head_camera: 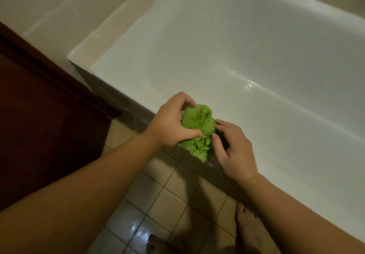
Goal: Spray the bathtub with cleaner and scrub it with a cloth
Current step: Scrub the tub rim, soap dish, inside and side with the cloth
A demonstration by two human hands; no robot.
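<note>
A crumpled green cloth [197, 129] is bunched over the near rim of the white bathtub [246, 60]. My left hand [171, 123] grips the cloth from the left, fingers curled over its top and thumb pressed into its lower fold. My right hand [231, 149] is at the cloth's right side, with fingertips and thumb pinching its edge. The tub's floor shines wet near the middle. No spray bottle is in view.
A dark brown door [39, 125] stands at the left beside the tub's end. Beige tiled ledge and wall [83, 12] run behind the tub. My bare feet [248, 226] stand on the tiled floor [158, 204] next to the tub's front panel.
</note>
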